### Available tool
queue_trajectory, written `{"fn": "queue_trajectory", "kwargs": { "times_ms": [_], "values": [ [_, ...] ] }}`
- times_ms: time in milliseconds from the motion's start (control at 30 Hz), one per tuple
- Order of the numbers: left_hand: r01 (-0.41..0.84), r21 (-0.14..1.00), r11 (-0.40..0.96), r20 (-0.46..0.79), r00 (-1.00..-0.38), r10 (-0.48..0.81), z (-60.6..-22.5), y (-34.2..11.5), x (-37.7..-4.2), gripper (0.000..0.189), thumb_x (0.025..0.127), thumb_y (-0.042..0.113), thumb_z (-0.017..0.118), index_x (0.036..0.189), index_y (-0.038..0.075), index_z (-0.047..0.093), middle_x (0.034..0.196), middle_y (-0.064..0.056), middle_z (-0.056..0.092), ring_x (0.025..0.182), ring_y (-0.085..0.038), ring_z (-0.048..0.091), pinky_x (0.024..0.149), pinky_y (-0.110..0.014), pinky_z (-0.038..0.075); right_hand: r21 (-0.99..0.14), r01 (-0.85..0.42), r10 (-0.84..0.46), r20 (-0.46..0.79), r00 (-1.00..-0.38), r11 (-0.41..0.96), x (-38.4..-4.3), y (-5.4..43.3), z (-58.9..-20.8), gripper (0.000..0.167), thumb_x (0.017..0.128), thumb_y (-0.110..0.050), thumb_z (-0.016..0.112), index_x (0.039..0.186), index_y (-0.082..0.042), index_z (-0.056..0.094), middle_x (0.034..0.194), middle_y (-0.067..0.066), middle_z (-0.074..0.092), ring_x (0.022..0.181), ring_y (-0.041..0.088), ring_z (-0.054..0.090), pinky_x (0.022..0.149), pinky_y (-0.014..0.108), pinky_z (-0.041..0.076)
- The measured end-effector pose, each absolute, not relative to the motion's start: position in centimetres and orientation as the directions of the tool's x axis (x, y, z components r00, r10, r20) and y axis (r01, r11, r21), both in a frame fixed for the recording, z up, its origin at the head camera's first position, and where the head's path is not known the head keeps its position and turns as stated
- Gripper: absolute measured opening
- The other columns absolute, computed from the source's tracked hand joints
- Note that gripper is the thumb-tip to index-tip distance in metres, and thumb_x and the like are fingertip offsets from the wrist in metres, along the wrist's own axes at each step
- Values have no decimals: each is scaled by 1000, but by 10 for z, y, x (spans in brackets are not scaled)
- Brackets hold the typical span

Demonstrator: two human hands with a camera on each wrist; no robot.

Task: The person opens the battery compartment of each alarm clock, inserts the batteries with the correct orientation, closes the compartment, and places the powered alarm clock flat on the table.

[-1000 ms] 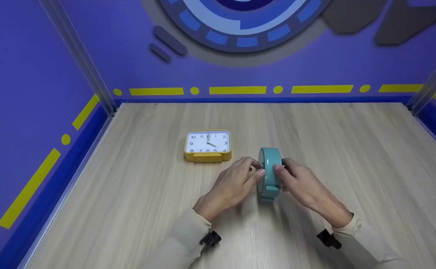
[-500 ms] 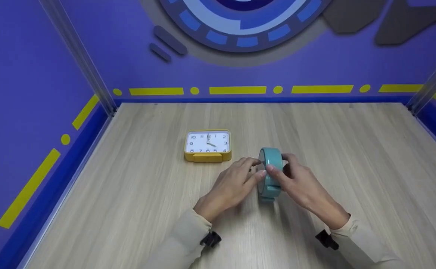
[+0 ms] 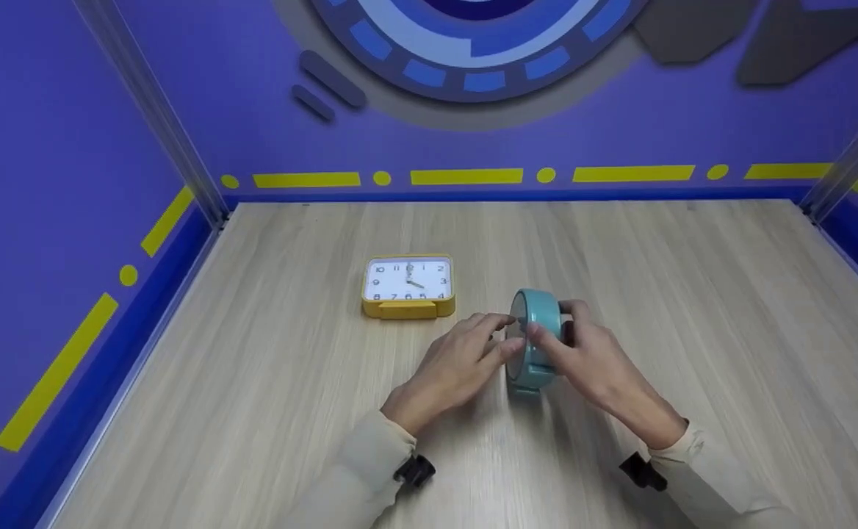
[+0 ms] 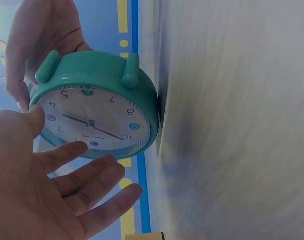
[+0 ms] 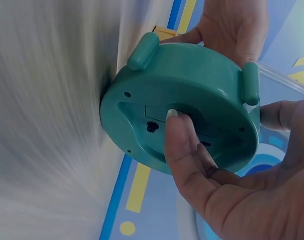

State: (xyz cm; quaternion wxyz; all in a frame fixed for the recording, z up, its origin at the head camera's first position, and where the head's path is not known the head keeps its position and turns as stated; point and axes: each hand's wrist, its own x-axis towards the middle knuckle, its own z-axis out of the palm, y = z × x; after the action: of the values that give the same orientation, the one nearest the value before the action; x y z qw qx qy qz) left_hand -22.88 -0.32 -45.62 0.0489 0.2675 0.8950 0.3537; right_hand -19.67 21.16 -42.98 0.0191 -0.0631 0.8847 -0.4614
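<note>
A round teal alarm clock (image 3: 543, 330) stands on its side on the table, its two feet toward me. Its white dial (image 4: 92, 120) faces left, and its back with a battery cover and small knobs (image 5: 152, 127) faces right. My right hand (image 3: 605, 364) holds it, thumb on the rim and fingers bent against the back. At the dial side is my left hand (image 3: 455, 364), fingers loosely extended; its thumb touches the front rim and its index fingertip lies at the dial. A yellow rectangular alarm clock (image 3: 408, 286) lies face up to the left, beyond my left hand.
The wooden tabletop (image 3: 289, 382) is bounded by a blue-purple back wall (image 3: 208, 132) and a left side wall (image 3: 32, 220), both with yellow markings. Each sleeve carries a black wrist mount (image 3: 416, 470).
The teal clock has turned slightly, showing a little more of its dial to the head camera. My right thumb has slid left across the rim, with the right fingers shifting up behind it.
</note>
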Motion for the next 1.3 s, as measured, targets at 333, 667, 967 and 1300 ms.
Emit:
{"fn": "queue_trajectory", "kwargs": {
  "times_ms": [333,667,967,1300],
  "values": [
    [382,640,666,29,-879,476,-460,-4,-230,74,108,67,40,153,10,55,148,-6,60,137,-22,55,112,-47,44,-846,-42,-119,-25,-993,531,-200,216,-430,74,109,-49,55,154,6,35,144,37,55,126,44,63,93,53,57],
    [336,588,736,-11,-907,422,-465,-4,-229,75,106,65,50,149,3,59,146,-12,61,136,-29,55,111,-50,44,-832,-31,-118,-42,-992,554,-202,224,-425,63,109,-39,51,153,6,42,144,33,56,129,44,60,99,57,53],
    [356,536,765,4,-908,419,-470,-2,-227,63,107,59,54,135,4,69,131,-9,66,121,-28,58,103,-49,47,-794,-39,-98,-26,-995,606,-203,229,-416,58,109,-37,56,148,5,49,125,23,66,109,33,67,87,45,58],
    [372,521,768,10,-903,430,-472,0,-227,60,107,60,53,129,9,74,131,-7,64,119,-26,56,101,-48,45,-695,-92,-86,43,-995,713,-201,232,-406,48,105,-24,62,138,9,51,99,13,66,81,22,63,66,34,52]
  ]
}}
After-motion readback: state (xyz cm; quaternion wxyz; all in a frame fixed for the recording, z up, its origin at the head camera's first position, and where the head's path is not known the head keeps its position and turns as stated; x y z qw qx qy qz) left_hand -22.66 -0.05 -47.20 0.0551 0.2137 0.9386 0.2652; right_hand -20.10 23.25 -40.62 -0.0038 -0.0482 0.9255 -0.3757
